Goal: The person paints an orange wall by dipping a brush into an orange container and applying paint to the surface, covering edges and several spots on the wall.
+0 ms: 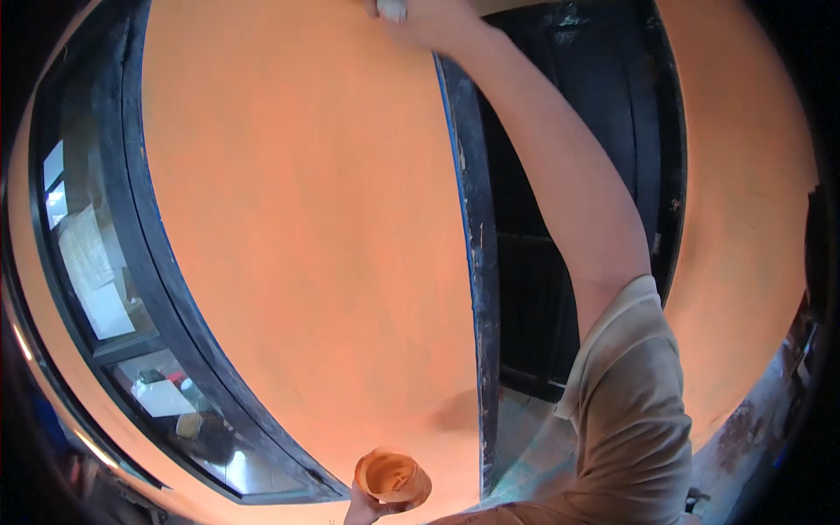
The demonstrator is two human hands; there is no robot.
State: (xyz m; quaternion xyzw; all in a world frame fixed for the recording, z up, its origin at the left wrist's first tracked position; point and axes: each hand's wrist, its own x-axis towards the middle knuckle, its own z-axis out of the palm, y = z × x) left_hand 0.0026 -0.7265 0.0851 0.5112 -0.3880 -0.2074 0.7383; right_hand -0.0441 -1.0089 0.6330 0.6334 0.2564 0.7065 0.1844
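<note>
My left hand (366, 507) comes in at the lower edge, closed around a paint cup (422, 484) tilted so that its mouth shows. Orange paint coats the cup inside and out. Raised high, my right arm stretches up to the top edge, where my right hand (429, 22) is closed close to the orange wall (306, 219). A small whitish thing (392, 9) shows at its fingers; the upper edge cuts it off, so its kind cannot be made out. The wall's orange coat looks slightly streaky.
Left of the wall stands a dark-framed glass window (96, 254) with reflections in its panes. A dark door (604, 87) in a scuffed black frame (477, 236) lies behind my right arm. Farther right is another orange wall section (744, 175). Tiled floor (529, 437) shows below the door.
</note>
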